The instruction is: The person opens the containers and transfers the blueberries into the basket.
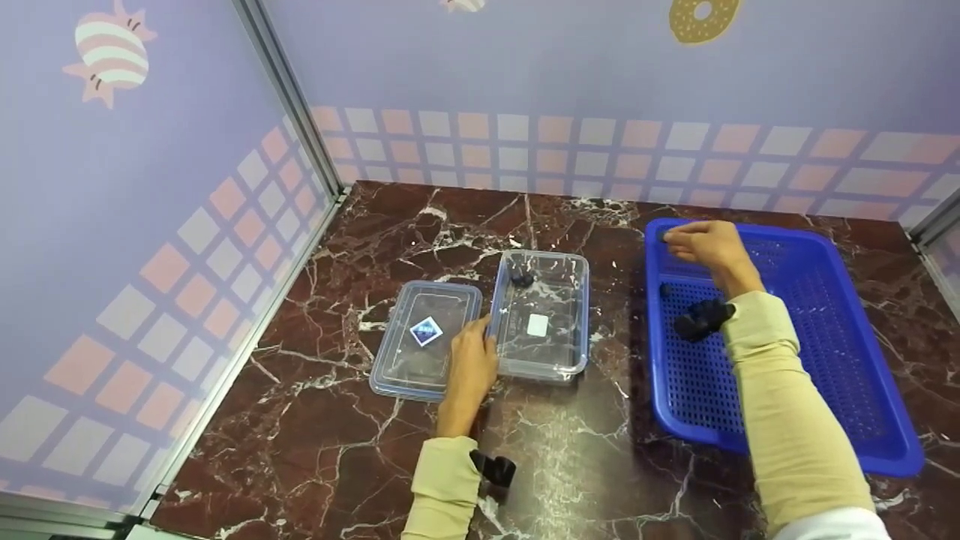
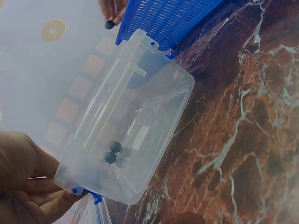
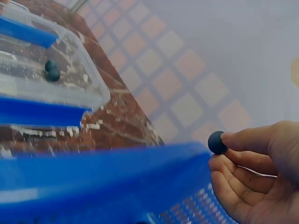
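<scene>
My right hand [image 1: 705,244] is over the far left corner of the blue plastic basket [image 1: 654,360], pinching a small dark ball [image 3: 217,143] between thumb and fingertips. Another dark ball [image 1: 665,289] lies in the basket by its left wall. My left hand [image 1: 474,358] holds the left edge of a clear plastic box [image 1: 583,315], its fingers at the rim beside a blue clip [image 2: 93,195]. Inside that uncovered box, two dark balls [image 2: 112,152] sit side by side near one end.
A clear lid [image 1: 405,367] with a blue diamond sticker lies flat on the dark red marbled table [image 1: 330,435], left of the box and partly under the left hand. Patterned wall panels [image 1: 480,67] stand behind and on the left. Table surface shows between box and basket.
</scene>
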`<state>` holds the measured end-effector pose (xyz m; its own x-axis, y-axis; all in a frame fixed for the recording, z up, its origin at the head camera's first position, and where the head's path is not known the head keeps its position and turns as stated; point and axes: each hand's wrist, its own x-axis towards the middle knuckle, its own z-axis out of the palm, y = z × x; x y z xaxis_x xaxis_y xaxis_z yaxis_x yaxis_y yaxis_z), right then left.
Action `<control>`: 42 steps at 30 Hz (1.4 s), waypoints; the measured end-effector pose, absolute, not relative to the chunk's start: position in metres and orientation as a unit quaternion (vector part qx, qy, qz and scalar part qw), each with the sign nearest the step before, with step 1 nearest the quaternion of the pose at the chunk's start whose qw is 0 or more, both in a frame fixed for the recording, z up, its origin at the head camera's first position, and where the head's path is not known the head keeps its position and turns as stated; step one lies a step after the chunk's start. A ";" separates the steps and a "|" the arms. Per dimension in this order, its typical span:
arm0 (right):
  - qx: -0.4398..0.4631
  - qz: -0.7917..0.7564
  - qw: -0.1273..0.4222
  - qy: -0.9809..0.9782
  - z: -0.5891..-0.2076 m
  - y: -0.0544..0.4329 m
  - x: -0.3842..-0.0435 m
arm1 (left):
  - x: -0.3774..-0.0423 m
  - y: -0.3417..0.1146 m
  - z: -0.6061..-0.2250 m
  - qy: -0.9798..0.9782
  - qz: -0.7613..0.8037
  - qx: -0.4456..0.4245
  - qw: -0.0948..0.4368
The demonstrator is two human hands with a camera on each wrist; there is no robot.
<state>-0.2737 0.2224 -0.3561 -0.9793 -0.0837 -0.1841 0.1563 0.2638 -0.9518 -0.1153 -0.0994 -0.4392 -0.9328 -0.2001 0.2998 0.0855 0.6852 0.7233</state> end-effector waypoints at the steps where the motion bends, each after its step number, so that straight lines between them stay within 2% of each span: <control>1: 0.026 -0.611 0.101 0.784 -0.359 0.226 -0.273 | -0.115 -0.099 -0.439 -0.900 -0.394 0.032 0.182; 14: 0.065 -0.571 0.150 0.804 -0.393 0.266 -0.265 | -0.114 -0.099 -0.440 -0.901 -0.392 0.035 0.182; 19: 0.110 -0.574 0.162 0.795 -0.403 0.283 -0.259 | -0.114 -0.099 -0.440 -0.901 -0.394 0.041 0.177; 28: 0.187 -0.581 0.147 0.778 -0.418 0.307 -0.253 | -0.114 -0.099 -0.439 -0.908 -0.384 0.056 0.159; 33: 0.218 -0.584 0.143 0.769 -0.424 0.316 -0.252 | -0.116 -0.099 -0.439 -0.904 -0.389 0.047 0.168; 42: 0.213 -0.543 0.156 0.797 -0.427 0.321 -0.248 | -0.116 -0.099 -0.439 -0.905 -0.384 0.043 0.176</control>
